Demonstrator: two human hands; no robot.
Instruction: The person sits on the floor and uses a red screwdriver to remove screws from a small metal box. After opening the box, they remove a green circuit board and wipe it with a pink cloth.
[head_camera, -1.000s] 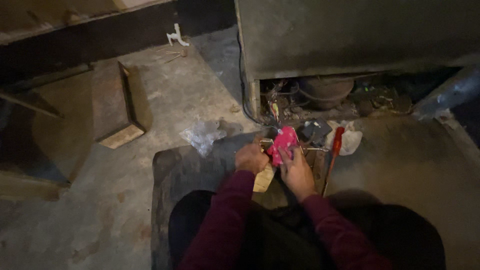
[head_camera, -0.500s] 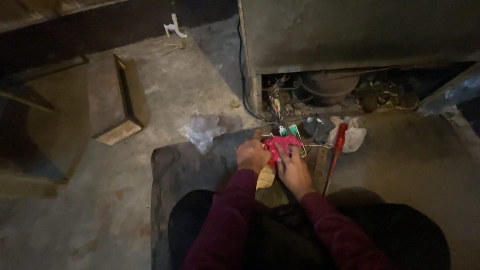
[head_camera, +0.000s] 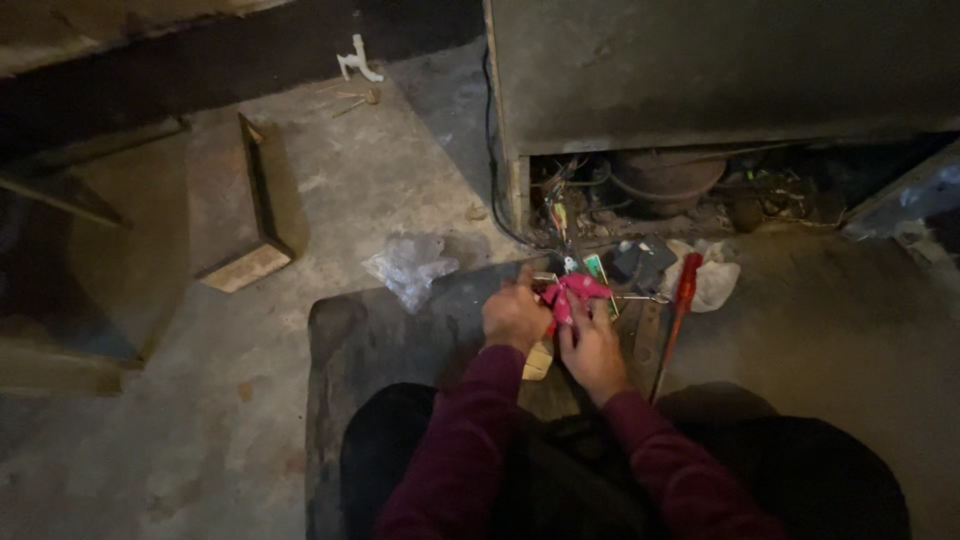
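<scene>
Concrete floor (head_camera: 200, 420), dim and dusty, big grey appliance (head_camera: 720, 70) with bottom bay open, compressor (head_camera: 665, 180) and loose wires (head_camera: 560, 200) showing. Dark mat (head_camera: 380, 340) under knees. Wooden box (head_camera: 240, 200) off left, crumpled plastic bag (head_camera: 410, 265) nearer. Red-handled screwdriver (head_camera: 682, 300) lying just right of hands. Both hands close together: left hand (head_camera: 515, 318) and right hand (head_camera: 592, 350) gripping pink piece (head_camera: 570, 292) just in front of bay. Risk imo: bad light plus bare wires that near, fingers could slip into them.
</scene>
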